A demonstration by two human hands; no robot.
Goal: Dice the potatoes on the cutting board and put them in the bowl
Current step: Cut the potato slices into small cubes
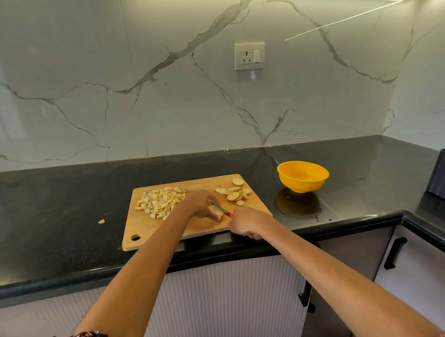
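A person is dicing potatoes on a wooden cutting board (183, 227) at the near edge of a dark table (56, 213). The left hand (202, 206) is pinning a potato piece (216, 211) under curled fingers; the right hand (245, 222) is wrapping its grip round a red-handled knife (223, 211), blade crossing that piece. Finished cubes (161, 200) are lying at the board's far left, uncut slices (235, 193) at its far right. The yellow bowl (303, 175) is standing apart to the right, apparently unfilled. Next, judging by this, more cuts, then transfer.
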